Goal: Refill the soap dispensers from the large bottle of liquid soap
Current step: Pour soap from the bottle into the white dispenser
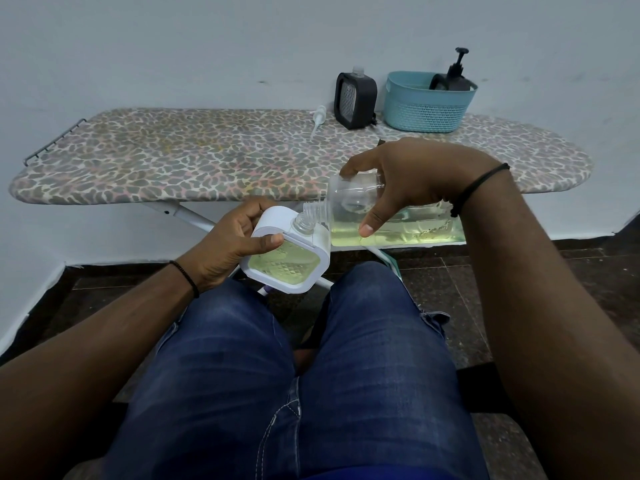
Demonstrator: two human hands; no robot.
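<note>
My left hand (pixel 232 241) grips a white square soap dispenser (pixel 289 263) above my lap; its neck is open and yellow-green soap shows inside. My right hand (pixel 410 178) holds the large clear bottle of liquid soap (pixel 398 225) tipped on its side, its open mouth right over the dispenser's neck. Yellow soap lies along the bottle's lower side. A black dispenser (pixel 355 100) without its pump stands on the ironing board (pixel 173 157). A second black dispenser (pixel 453 79) with its pump fitted sits in the teal basket (pixel 426 110).
A loose white pump (pixel 318 121) lies on the board left of the black dispenser. The board stands against a pale wall, its white legs behind my hands. My knees in blue jeans fill the lower middle, over a dark tiled floor.
</note>
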